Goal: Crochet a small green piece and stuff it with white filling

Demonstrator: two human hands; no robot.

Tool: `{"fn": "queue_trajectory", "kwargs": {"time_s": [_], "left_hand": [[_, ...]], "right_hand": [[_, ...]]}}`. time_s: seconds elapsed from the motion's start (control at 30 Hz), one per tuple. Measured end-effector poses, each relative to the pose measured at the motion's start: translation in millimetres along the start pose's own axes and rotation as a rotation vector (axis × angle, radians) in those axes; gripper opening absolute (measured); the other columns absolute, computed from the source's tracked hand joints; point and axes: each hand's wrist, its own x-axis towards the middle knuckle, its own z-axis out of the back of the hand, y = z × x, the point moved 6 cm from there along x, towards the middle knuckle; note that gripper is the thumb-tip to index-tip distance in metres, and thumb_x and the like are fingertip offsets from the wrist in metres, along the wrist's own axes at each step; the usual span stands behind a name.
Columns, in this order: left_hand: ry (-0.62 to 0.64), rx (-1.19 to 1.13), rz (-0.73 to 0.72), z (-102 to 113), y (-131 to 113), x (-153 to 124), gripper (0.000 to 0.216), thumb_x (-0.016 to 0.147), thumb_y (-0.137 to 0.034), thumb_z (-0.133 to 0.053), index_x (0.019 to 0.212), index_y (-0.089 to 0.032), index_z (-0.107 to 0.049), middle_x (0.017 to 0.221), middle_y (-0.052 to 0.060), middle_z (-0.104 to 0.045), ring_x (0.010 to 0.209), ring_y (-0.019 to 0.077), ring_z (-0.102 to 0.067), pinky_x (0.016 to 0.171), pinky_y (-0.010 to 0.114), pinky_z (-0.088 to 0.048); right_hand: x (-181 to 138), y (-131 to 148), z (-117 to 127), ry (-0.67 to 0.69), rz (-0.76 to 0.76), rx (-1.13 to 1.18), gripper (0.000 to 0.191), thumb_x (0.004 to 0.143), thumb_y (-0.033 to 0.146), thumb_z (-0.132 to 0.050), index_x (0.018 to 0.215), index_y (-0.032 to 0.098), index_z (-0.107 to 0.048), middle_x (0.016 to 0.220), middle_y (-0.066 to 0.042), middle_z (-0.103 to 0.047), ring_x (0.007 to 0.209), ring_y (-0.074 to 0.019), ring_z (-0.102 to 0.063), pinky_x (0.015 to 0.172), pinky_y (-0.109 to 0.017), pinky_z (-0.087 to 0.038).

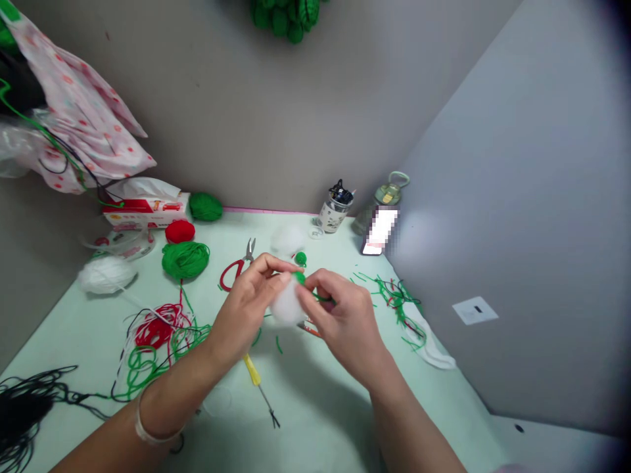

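Both my hands meet above the middle of the pale green table [325,420]. My left hand [246,305] pinches a tuft of white stuffing [286,307] together with a small green crocheted piece [299,278]. My right hand [340,318] has its fingers closed on the same green piece and stuffing from the right side. Under my hands lie a yellow-handled tool [254,373] and red-handled scissors [235,270]. Another small green crocheted piece [300,259] sits just behind my fingers.
Green yarn balls [186,258] [206,206], a red ball [180,231] and white yarn [106,274] lie at the left, beside a tissue box [142,211]. Tangled red, green and white strands [158,338], black yarn [22,407], green scraps [394,299], a jar [334,211], a bottle [387,195] and a phone [380,233] surround the work area.
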Motion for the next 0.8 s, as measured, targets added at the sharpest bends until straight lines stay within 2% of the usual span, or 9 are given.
{"fn": "queue_trajectory", "kwargs": {"time_s": [0.07,0.13,0.27,0.37,0.43,0.5,0.63,0.7,0.8], "left_hand": [[0.039,-0.036,0.028,-2,0,-1,0.02,0.098,-0.039,-0.066,0.097,-0.021,-0.075,0.093,0.004,-0.072,0.079,0.0167,-0.064,0.067,0.027,-0.049],[0.079,-0.049,0.034,-4,1,0,0.019,0.095,-0.04,-0.071,0.1,-0.022,-0.075,0.092,0.003,-0.072,0.077,0.0165,-0.063,0.066,0.027,-0.049],[0.095,-0.035,-0.029,-3,4,3,0.018,0.086,-0.031,-0.082,0.097,-0.023,-0.07,0.096,0.002,-0.071,0.081,0.0156,-0.064,0.068,0.026,-0.05],[0.023,0.033,-0.137,1,2,6,0.013,0.084,-0.021,-0.079,0.088,-0.022,-0.067,0.095,0.001,-0.07,0.088,0.0164,-0.065,0.078,0.029,-0.052],[-0.063,0.12,-0.226,4,-2,5,0.015,0.081,-0.015,-0.076,0.084,-0.022,-0.064,0.089,0.0,-0.067,0.087,0.0165,-0.064,0.082,0.03,-0.052],[-0.136,0.186,-0.261,7,-4,4,0.015,0.079,-0.013,-0.074,0.082,-0.022,-0.063,0.085,-0.001,-0.066,0.084,0.0168,-0.063,0.079,0.03,-0.051],[-0.124,0.156,-0.13,10,0,2,0.01,0.084,-0.02,-0.072,0.087,-0.022,-0.063,0.09,0.0,-0.07,0.079,0.0165,-0.063,0.068,0.028,-0.049],[-0.067,0.125,-0.082,7,0,0,0.006,0.09,-0.025,-0.071,0.092,-0.022,-0.066,0.096,0.002,-0.071,0.082,0.0164,-0.064,0.07,0.028,-0.049],[0.054,0.092,-0.036,-1,-1,-3,0.012,0.096,-0.033,-0.07,0.101,-0.023,-0.069,0.098,0.003,-0.072,0.084,0.0171,-0.066,0.073,0.029,-0.052]], "right_hand": [[2,-5,8,-0.037,-0.026,0.008,0.026,0.096,0.024,-0.061,0.071,0.022,-0.055,0.061,0.005,-0.048,0.056,-0.0103,-0.04,0.054,-0.026,-0.03],[2,-8,14,-0.044,-0.035,0.012,0.026,0.097,0.025,-0.061,0.072,0.022,-0.057,0.061,0.006,-0.049,0.054,-0.0099,-0.04,0.053,-0.026,-0.028],[-1,-3,12,0.064,-0.013,0.029,0.022,0.1,0.022,-0.056,0.078,0.022,-0.058,0.065,0.005,-0.052,0.059,-0.0109,-0.043,0.057,-0.025,-0.033],[-6,7,3,0.161,0.03,0.029,0.019,0.102,0.019,-0.049,0.085,0.022,-0.057,0.071,0.003,-0.055,0.063,-0.0122,-0.047,0.062,-0.025,-0.037],[-9,14,-4,0.167,0.086,-0.02,0.019,0.101,0.016,-0.046,0.086,0.021,-0.056,0.072,0.002,-0.055,0.064,-0.0133,-0.047,0.062,-0.026,-0.037],[-10,16,-11,0.155,0.12,-0.055,0.018,0.099,0.013,-0.045,0.086,0.021,-0.056,0.071,0.002,-0.054,0.064,-0.0137,-0.046,0.06,-0.026,-0.036],[-5,8,-14,0.09,0.077,-0.059,0.012,0.094,0.014,-0.053,0.086,0.021,-0.059,0.071,0.002,-0.056,0.062,-0.0128,-0.046,0.058,-0.025,-0.036],[-1,2,-8,0.036,0.037,-0.07,0.012,0.092,0.017,-0.057,0.081,0.022,-0.059,0.067,0.003,-0.055,0.059,-0.0121,-0.045,0.057,-0.025,-0.035],[2,-6,4,-0.009,-0.031,-0.052,0.022,0.094,0.02,-0.058,0.072,0.022,-0.057,0.061,0.005,-0.051,0.056,-0.0111,-0.042,0.056,-0.025,-0.032]]}}
